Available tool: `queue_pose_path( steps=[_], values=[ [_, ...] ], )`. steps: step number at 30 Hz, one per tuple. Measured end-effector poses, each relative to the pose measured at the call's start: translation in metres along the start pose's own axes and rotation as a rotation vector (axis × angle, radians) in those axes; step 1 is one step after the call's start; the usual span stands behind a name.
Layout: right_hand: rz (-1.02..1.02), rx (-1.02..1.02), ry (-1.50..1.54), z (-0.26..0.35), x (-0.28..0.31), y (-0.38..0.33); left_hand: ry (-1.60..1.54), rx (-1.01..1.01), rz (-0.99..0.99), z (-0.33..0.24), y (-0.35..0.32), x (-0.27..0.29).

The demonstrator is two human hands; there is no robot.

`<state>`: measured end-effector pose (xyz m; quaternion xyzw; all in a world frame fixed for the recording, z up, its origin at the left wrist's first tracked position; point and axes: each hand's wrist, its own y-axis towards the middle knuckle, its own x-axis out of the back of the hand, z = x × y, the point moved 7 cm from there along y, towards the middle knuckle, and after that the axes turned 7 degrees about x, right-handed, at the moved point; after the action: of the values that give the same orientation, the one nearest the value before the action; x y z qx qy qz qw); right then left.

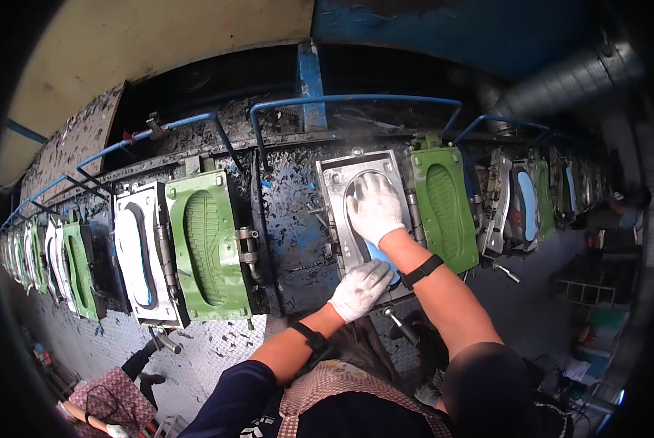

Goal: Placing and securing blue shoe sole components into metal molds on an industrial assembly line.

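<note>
In front of me lies an opened metal sole mold, its silver half (pixel 334 182) holding a dark-rimmed shoe sole with a light-blue surface (pixel 379 255). My right hand (pixel 375 209), in a white knit glove, rests flat on the sole's far part with its fingers spread. Lower down, my left hand (pixel 361 290), in a smudged white glove, has its fingers bent together at the sole's near end; their tips are partly hidden. Hinged to the silver half on the right is a green mold half (pixel 444 208) with a ridged sole-shaped hollow.
More opened molds line the bench, including a green half (pixel 206 244) and a silver half with a sole (pixel 138 255) at left. Blue rails (pixel 356 98) run behind them. A metal handle (pixel 401 326) juts toward me. Another person (pixel 111 401) is at lower left.
</note>
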<state>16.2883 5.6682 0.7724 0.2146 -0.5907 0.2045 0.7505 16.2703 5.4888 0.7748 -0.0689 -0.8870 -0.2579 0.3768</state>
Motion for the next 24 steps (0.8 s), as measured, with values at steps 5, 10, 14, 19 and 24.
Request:
queue_pose_path(
  steps=[5, 10, 14, 19, 24],
  values=[
    [0.048, -0.056, 0.061, -0.023, 0.0, -0.003, 0.032, -0.072, 0.266, -0.009, 0.024, -0.001],
    [-0.074, -0.289, 0.489, -0.037, 0.057, -0.087, -0.074, -0.328, 0.552, 0.019, 0.054, -0.019],
    [0.323, -0.41, 0.221, -0.001, 0.038, -0.272, -0.137, -0.189, 0.75, 0.011, 0.066, -0.021],
    [0.458, 0.074, 0.207, -0.008, 0.0, -0.299, -0.093, -0.255, 0.747, 0.014, 0.073, -0.025],
    [0.617, 0.438, 0.224, -0.032, 0.015, -0.239, -0.116, -0.144, 0.726, 0.018, 0.077, -0.019]
  ],
)
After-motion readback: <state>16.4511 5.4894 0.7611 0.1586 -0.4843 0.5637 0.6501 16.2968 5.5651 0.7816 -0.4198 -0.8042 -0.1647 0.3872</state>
